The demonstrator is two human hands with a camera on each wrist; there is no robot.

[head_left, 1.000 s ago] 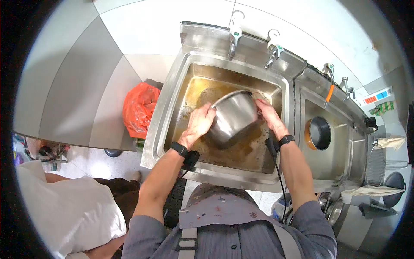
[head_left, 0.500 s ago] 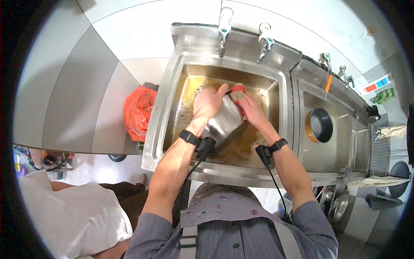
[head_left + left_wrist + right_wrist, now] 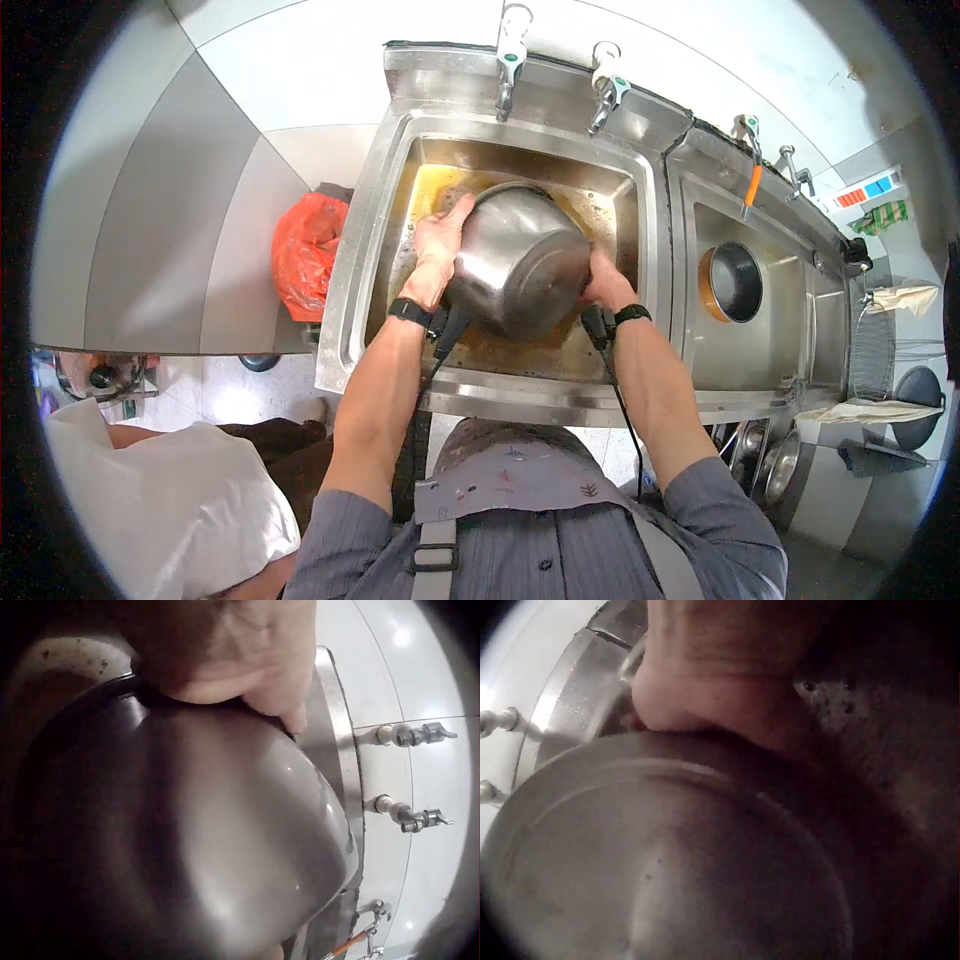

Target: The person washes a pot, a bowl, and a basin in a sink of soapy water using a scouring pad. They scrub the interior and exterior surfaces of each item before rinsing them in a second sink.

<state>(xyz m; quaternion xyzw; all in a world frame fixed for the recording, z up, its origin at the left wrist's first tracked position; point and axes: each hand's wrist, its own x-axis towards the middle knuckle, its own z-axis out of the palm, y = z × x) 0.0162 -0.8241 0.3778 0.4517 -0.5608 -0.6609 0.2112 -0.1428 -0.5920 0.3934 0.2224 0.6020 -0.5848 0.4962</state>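
Note:
A deep steel pot (image 3: 505, 235) is tilted over the left sink basin, its flat base (image 3: 682, 855) turned toward me and to the right. My left hand (image 3: 438, 240) grips the pot's left side near the rim, thumb along the top. In the left wrist view, that hand (image 3: 240, 660) lies over the dark rim. My right hand (image 3: 605, 280) is against the pot's right side. Its fingers are hidden behind the pot, and I cannot tell what they hold. In the right wrist view, the heel of the right hand (image 3: 705, 697) is right at the pot wall.
Brownish, foamy liquid (image 3: 440, 185) covers the basin floor. Two taps (image 3: 510, 65) project over the sink's back edge. A black-lined pan (image 3: 735, 282) sits in the right basin. An orange-red plastic bag (image 3: 308, 255) hangs at the left, and another person in white (image 3: 180, 490) is close by.
The pot has been turned and tipped so its base now faces me. My right hand, seen earlier pressing a red-and-tan scrubbing pad at the rim, has come down the right side; the pad is hidden.

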